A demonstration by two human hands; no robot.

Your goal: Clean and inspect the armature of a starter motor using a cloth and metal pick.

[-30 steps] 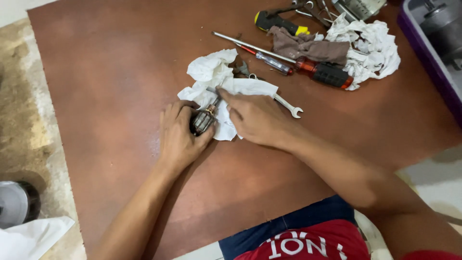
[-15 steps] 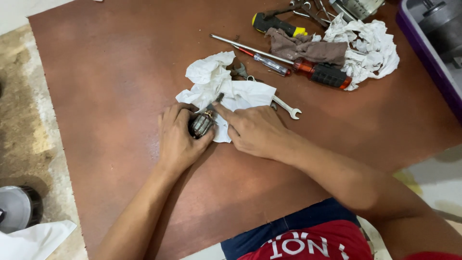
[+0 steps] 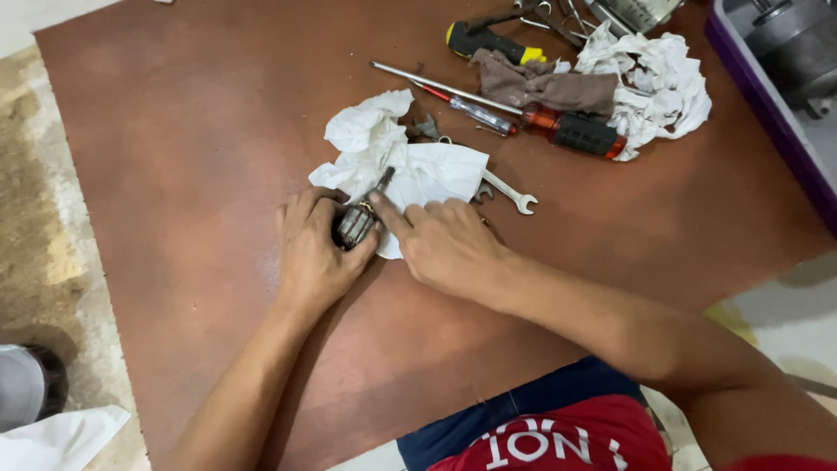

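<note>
A small motor armature (image 3: 357,222), a dark ribbed metal cylinder with a thin shaft poking out toward the top, lies near the middle of the brown table (image 3: 174,131), on the lower left edge of a crumpled white cloth (image 3: 392,157). The left hand (image 3: 314,253) is wrapped around its lower end, fingers curled tight on the body, so it is clamped on the armature. The right hand (image 3: 445,244) comes in from the right with its fingers together and its index fingertip pressed against the armature just beside the left thumb; the rest of that hand lies flat on the cloth, and it grips nothing that can be seen.

Just right of the cloth, partly tucked under it, is a small open-ended spanner (image 3: 510,194). Further up the table lie 2 screwdrivers side by side: a slim one with a clear handle (image 3: 475,113) and a long one with a red and black handle (image 3: 571,131). A brown rag (image 3: 540,87) is draped across the long one, touching a second bundle of white cloth (image 3: 654,87) on the right. Above the rag sits a tool with a yellow and black handle (image 3: 484,41), near a few more metal tools at the top edge. A purple tray (image 3: 758,87) holding a grey metal part stands at the right edge.
</note>
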